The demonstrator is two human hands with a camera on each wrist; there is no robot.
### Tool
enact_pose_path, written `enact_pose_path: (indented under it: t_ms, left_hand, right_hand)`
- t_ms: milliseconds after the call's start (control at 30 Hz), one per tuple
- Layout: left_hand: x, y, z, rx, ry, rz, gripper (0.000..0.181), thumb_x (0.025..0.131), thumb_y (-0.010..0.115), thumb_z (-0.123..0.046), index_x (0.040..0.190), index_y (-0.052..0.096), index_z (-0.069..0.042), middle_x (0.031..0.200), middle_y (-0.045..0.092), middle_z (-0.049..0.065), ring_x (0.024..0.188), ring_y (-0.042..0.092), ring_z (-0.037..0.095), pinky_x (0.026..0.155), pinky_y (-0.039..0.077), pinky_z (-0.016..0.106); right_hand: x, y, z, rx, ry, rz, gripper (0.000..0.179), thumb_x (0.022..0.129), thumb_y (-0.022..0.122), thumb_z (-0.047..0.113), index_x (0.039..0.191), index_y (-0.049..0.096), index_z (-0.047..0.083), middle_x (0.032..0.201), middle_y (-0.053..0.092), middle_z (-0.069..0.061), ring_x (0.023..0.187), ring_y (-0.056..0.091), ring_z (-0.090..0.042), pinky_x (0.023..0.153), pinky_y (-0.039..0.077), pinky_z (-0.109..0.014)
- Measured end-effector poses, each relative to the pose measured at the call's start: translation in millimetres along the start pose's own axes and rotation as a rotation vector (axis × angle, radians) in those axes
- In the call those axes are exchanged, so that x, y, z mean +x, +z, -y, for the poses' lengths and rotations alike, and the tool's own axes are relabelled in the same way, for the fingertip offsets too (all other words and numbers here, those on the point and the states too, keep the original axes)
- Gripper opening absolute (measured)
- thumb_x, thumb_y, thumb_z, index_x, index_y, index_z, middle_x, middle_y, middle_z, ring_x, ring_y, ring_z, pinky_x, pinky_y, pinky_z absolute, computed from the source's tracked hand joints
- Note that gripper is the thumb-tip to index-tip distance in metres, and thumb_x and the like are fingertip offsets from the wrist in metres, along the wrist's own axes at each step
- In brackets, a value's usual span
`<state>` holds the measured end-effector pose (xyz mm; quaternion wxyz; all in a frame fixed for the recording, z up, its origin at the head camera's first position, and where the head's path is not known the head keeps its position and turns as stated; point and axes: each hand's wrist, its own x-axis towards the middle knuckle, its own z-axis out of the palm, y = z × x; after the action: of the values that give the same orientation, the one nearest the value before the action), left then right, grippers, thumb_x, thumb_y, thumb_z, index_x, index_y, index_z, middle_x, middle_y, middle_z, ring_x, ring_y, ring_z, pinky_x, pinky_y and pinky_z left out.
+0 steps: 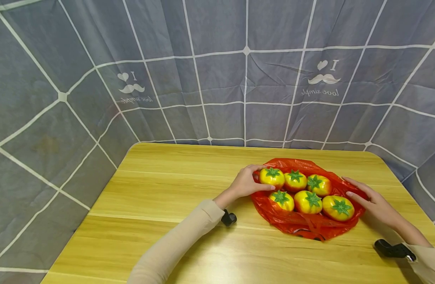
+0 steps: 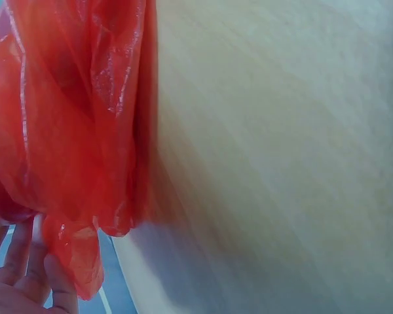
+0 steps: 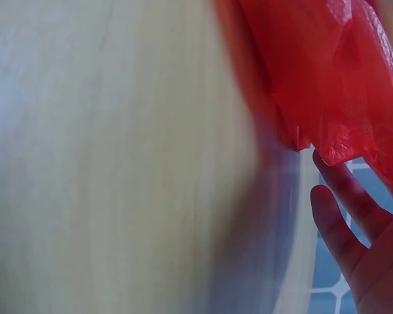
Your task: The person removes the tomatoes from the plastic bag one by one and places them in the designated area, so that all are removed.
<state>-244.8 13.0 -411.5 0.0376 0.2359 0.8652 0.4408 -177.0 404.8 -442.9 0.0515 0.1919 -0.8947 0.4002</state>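
Several yellow-and-red tomatoes (image 1: pixel 307 202) with green star-shaped tops lie in two rows on a spread-out red plastic bag (image 1: pixel 274 219). My left hand (image 1: pixel 244 181) curves round the back-left tomato (image 1: pixel 272 178), thumb along its front side and index finger behind. In the left wrist view, the other fingers (image 2: pixel 36 261) reach up against the bag's underside. At the bag's right side my right hand (image 1: pixel 375 203) has its fingers extended, with fingertips right at the plastic rim. The right wrist view shows those fingers (image 3: pixel 354 203) spread under the bag's edge, partly hidden by it.
The bag rests on the right half of a light wooden table (image 1: pixel 160 189). A grey curtain (image 1: pixel 217 79) with white grid lines hangs behind and around the table. Black wrist mounts (image 1: pixel 391 249) stick out below both sleeves.
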Motion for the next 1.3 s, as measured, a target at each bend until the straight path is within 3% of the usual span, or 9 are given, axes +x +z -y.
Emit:
enact_pose_path:
  t_ms: [167,433,600,767,1000,1300]
  left_hand:
    - [0.1,-3.3,-2.6,-0.007,0.013,-0.019,0.068,0.073,0.083,-0.038,0.131,0.059,-0.013,0.132,0.06,0.006,0.111,0.057,0.015,0.09,0.048,0.02]
    - [-2.3,-13.0,-8.7,-0.048,0.018,-0.045,0.068,0.071,0.084,-0.035,0.13,0.059,-0.011,0.123,0.063,0.006,0.093,0.057,0.014,0.076,0.048,0.017]
    - [-5.8,-18.6,-8.9,-0.066,0.021,-0.053,0.068,0.072,0.084,-0.034,0.131,0.058,-0.013,0.125,0.062,0.005,0.093,0.059,0.015,0.076,0.049,0.017]
    - [-11.6,-23.8,-5.6,-0.074,0.013,-0.067,0.069,0.072,0.084,-0.033,0.132,0.058,-0.012,0.128,0.061,0.005,0.095,0.059,0.016,0.079,0.051,0.021]
    - [-19.3,-31.8,1.5,-0.076,-0.009,-0.103,0.07,0.072,0.084,-0.032,0.133,0.057,-0.011,0.128,0.061,0.006,0.093,0.06,0.018,0.071,0.05,0.021]
    - [-27.9,-45.2,13.5,-0.085,-0.037,-0.158,0.068,0.073,0.084,-0.031,0.132,0.057,-0.011,0.128,0.061,0.007,0.096,0.06,0.02,0.076,0.05,0.026]
  right_hand:
    - [0.9,-0.8,0.9,-0.007,0.014,0.003,0.051,0.097,0.051,0.006,0.147,0.036,0.005,0.13,0.036,0.041,0.115,0.031,0.027,0.088,0.027,0.004]
    - [1.6,-0.9,0.3,0.0,0.023,0.004,0.052,0.098,0.051,0.006,0.147,0.036,0.006,0.131,0.035,0.04,0.115,0.031,0.027,0.087,0.028,0.004]
    - [1.8,-1.0,0.8,-0.001,0.022,0.009,0.052,0.098,0.051,0.006,0.147,0.035,0.006,0.131,0.035,0.04,0.115,0.031,0.027,0.086,0.028,0.004]
    - [1.4,-1.1,1.5,-0.01,0.035,0.016,0.053,0.098,0.051,0.008,0.148,0.034,0.006,0.129,0.034,0.041,0.113,0.03,0.028,0.086,0.028,0.004]
    - [1.2,-1.4,1.9,-0.006,0.036,0.015,0.053,0.098,0.05,0.008,0.149,0.034,0.007,0.13,0.034,0.041,0.114,0.03,0.028,0.087,0.027,0.004]
    - [0.3,-0.8,3.5,-0.005,0.032,0.019,0.053,0.098,0.051,0.007,0.149,0.034,0.007,0.13,0.034,0.041,0.115,0.029,0.028,0.088,0.026,0.005]
